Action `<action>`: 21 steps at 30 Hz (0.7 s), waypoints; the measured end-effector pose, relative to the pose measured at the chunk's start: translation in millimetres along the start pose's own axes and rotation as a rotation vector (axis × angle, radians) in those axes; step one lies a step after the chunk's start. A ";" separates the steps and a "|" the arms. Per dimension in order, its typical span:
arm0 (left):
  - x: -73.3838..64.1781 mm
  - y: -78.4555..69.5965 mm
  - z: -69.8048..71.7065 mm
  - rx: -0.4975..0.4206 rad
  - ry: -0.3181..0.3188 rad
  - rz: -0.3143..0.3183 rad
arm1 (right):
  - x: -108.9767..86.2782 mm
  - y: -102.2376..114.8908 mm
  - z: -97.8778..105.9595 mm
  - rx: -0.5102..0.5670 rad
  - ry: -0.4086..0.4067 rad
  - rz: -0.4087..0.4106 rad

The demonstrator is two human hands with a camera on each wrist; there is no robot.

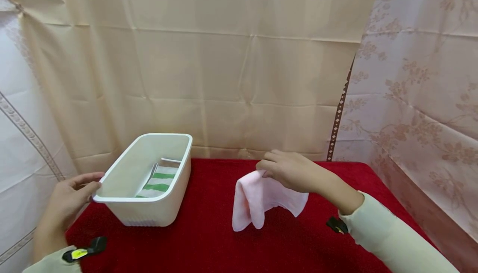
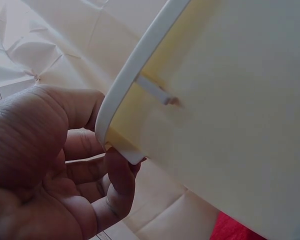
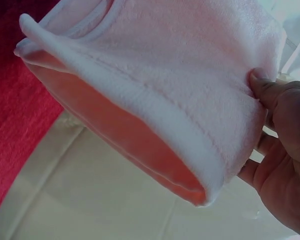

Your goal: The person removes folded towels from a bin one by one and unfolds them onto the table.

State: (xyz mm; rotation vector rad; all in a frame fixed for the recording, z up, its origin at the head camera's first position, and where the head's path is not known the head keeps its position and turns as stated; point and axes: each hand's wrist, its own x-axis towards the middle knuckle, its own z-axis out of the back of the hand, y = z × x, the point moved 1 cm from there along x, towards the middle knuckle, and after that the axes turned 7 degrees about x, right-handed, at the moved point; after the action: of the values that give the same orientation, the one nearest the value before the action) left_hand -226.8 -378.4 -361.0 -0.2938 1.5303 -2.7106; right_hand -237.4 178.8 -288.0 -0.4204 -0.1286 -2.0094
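A cream plastic basin (image 1: 164,210) stands at the left of the red-covered table. My left hand (image 1: 69,198) grips its white rim at the near left corner. In the left wrist view the thumb lies at the rim's edge and the fingers (image 2: 117,175) curl beneath it. A folded cloth with green and white stripes (image 1: 160,181) lies inside the basin. To the right, my right hand (image 1: 289,169) pinches a pale pink towel (image 1: 257,200) by its upper part, and the towel hangs down in folds. The right wrist view shows the thumb (image 3: 265,87) pressing on the pink fabric.
Red plush cloth (image 1: 209,240) covers the table. A beige curtain (image 1: 224,78) hangs behind its far edge, with a floral curtain (image 1: 422,98) at the right and a white one (image 1: 22,140) at the left.
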 end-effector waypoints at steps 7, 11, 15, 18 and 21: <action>1.2 -0.8 0.2 0.060 -0.005 0.027 | -5.2 -4.5 -4.0 0.011 0.003 0.029; 1.1 -1.0 0.1 0.069 -0.001 0.040 | -1.9 -12.0 -10.8 0.050 0.039 0.003; 0.5 -1.5 -0.4 0.090 0.000 0.040 | 3.7 -25.2 -22.5 0.101 0.079 -0.051; 0.3 -1.6 -0.7 0.097 0.002 0.032 | 7.8 -38.8 -34.3 0.140 0.083 -0.083; 0.5 -1.8 -0.8 0.089 0.002 0.027 | 10.9 -53.1 -46.1 0.172 0.077 -0.113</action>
State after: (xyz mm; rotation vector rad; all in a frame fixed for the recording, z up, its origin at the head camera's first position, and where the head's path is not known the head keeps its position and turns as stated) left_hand -227.2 -376.9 -359.8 -0.2666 1.3986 -2.7492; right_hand -299.6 181.7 -322.3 -0.2305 -0.2798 -2.1021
